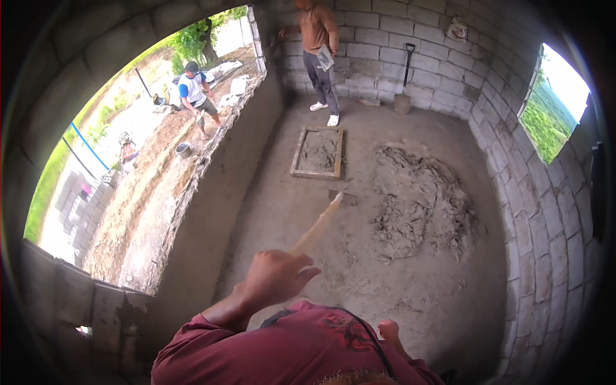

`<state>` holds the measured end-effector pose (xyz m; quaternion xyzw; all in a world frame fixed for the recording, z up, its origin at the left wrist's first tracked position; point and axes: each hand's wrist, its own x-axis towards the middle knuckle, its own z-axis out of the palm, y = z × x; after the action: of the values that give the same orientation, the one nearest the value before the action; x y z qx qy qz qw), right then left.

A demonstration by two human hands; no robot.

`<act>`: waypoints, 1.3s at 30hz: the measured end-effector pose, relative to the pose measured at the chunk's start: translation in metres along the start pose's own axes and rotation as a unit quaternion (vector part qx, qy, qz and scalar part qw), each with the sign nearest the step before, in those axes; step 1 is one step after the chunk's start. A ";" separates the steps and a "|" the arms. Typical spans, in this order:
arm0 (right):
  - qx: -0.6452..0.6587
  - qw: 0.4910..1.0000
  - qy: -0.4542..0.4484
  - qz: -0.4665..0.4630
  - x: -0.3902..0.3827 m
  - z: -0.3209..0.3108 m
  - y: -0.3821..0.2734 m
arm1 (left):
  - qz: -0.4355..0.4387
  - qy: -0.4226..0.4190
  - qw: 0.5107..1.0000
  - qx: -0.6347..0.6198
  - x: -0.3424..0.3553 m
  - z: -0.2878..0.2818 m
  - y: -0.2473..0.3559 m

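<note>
My left hand (276,276) grips a pale wooden handle (314,228), thumb lifted. The handle, blurred along its length, runs forward to a flat dark blade (342,197) on the concrete floor. My right hand (389,330) is low beside my body, fingers curled; what it holds, if anything, is hidden. Right of the blade lies a large heap of wet grey mortar (423,199). Beyond it, a wooden frame (337,157) lies flat with grey mix inside.
A co-worker (316,38) stands at the back holding a flat tool. A shovel (403,99) leans on the block wall (539,244). Through the left opening, another person (192,93) stands near a bucket (183,149). A low wall (212,205) runs along the left.
</note>
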<state>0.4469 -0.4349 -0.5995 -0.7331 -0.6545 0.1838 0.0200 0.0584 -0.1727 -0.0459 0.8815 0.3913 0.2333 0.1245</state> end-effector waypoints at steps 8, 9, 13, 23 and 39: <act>0.250 0.939 -0.011 0.236 0.004 -0.055 -0.051 | -0.043 0.006 0.998 0.053 -0.005 0.001 -0.004; 0.252 0.940 -0.018 0.228 0.005 -0.061 -0.051 | -0.048 0.022 0.997 0.051 -0.007 0.001 -0.006; 0.118 0.987 -0.030 0.108 -0.001 -0.027 -0.028 | -0.068 0.038 0.996 0.042 -0.006 0.003 -0.010; 0.270 0.931 -0.016 0.245 0.012 -0.029 -0.029 | -0.091 0.009 0.995 0.027 -0.009 -0.001 0.001; 0.269 0.936 -0.008 0.229 0.014 -0.053 -0.035 | -0.078 0.015 0.997 0.021 -0.002 0.003 0.010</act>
<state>0.4299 -0.4050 -0.5445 -0.8290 -0.3952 0.3580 0.1685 0.0650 -0.1809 -0.0455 0.8470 0.4656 0.2278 0.1179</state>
